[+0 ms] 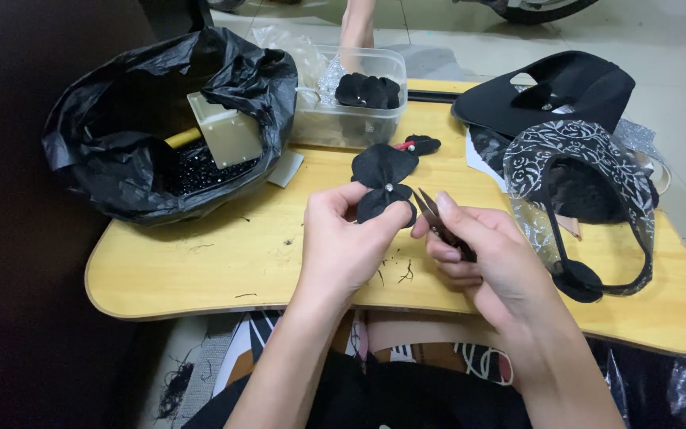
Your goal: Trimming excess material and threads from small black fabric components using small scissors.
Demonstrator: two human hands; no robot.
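Observation:
My left hand (343,238) pinches a black fabric flower (384,179) with a small shiny bead at its centre, holding it above a yellow lap table (224,262). My right hand (478,254) grips small dark thread snips (432,213), whose blades point up at the flower's lower right edge. Short black thread scraps (395,274) lie on the table under my hands.
A black plastic bag (160,119) with beads and a pale box sits at the left. A clear tub (351,95) with black flowers stands behind. Black shoe uppers (549,95) and patterned pieces (589,183) lie at the right. Someone's foot (356,28) is on the floor beyond.

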